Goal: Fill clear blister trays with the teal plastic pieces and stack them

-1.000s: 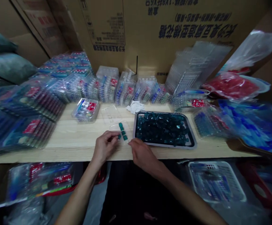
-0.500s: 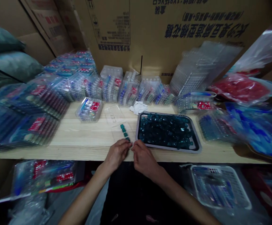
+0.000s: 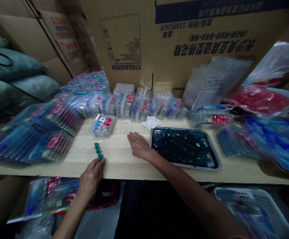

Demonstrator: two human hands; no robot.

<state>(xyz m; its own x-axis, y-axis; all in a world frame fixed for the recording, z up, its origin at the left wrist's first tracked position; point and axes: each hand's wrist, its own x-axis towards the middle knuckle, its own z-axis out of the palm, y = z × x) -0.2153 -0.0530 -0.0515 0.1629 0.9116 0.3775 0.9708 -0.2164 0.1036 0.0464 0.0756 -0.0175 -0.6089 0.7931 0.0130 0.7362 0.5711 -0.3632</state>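
Observation:
My left hand (image 3: 91,176) is at the table's front edge, thumb and fingers closed at the near end of a row of teal gem-like pieces (image 3: 98,151). The pieces lie on a thin clear plastic sheet (image 3: 86,146), whose edges are hard to make out, and my fingertips pinch its near edge. My right hand (image 3: 140,146) is stretched out palm down over the wooden table, fingers extended and holding nothing. Just beyond its fingertips lies another clear plastic piece (image 3: 124,127). To its right stands a black tray (image 3: 220,166) full of dark teal pieces, partly behind my right forearm.
A filled clear box (image 3: 102,125) sits left of centre. Stacks of filled packs (image 3: 59,146) line the left and back, near a crumpled white tissue (image 3: 151,122). Empty clear trays (image 3: 209,83) lean on a large carton (image 3: 144,39). A white basket (image 3: 254,192) is below the table.
My hands have parted. The left has moved left with the row of teal pieces and the clear sheet; the right has opened and reached forward. The camera view has shifted slightly.

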